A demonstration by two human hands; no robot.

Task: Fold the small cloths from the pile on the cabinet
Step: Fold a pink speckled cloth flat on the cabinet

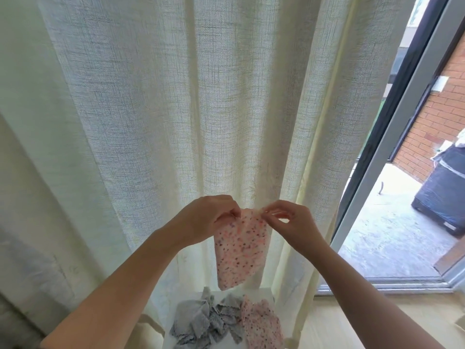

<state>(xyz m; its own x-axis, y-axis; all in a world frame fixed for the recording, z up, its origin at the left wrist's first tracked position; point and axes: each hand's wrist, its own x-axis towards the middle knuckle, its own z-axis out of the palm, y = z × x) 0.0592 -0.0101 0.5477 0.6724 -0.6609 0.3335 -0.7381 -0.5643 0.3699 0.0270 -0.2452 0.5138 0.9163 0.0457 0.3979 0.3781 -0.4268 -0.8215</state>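
Note:
A small pink cloth with dark and red speckles (240, 250) hangs in the air in front of the curtain. My left hand (208, 217) pinches its top left corner and my right hand (289, 220) pinches its top right corner, the two hands close together. Below, on the white cabinet top (264, 292), lies the pile: crumpled grey cloths (201, 321) on the left and another pink speckled cloth (261, 326) on the right. The cabinet's front part is cut off by the frame's lower edge.
A cream sheer curtain (176, 109) hangs right behind the cabinet and fills most of the view. At the right, an open sliding glass door (392, 152) gives onto a concrete patio with a dark wrapped bin (442, 195) and a brick wall.

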